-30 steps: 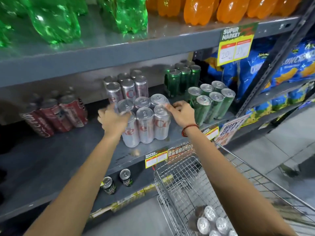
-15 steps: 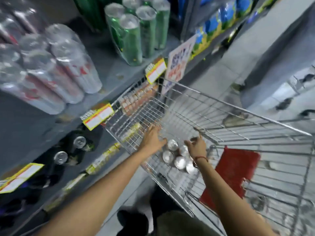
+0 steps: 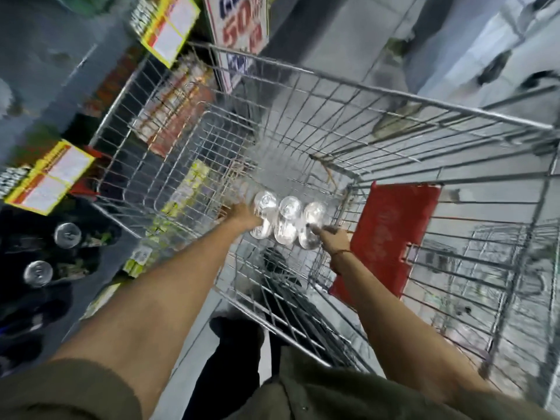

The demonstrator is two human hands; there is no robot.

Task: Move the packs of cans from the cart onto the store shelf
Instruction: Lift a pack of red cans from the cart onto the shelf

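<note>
A shrink-wrapped pack of silver cans stands on the floor of the wire shopping cart, seen from above by its shiny tops. My left hand is pressed against the pack's left side. On the pack's right side my right hand, with a red string at the wrist, has its fingers curled on the wrap. The grey store shelf runs along the left, its edge carrying yellow price tags.
A red fold-down child seat flap hangs inside the cart just right of my right hand. Two loose cans lie on a lower shelf at left. A sale sign hangs beyond the cart's far rim. Grey floor lies to the right.
From the silver pack on the shelf, my hands went down into the cart. They now clasp both sides of the pack there, and my view has tipped further downward.
</note>
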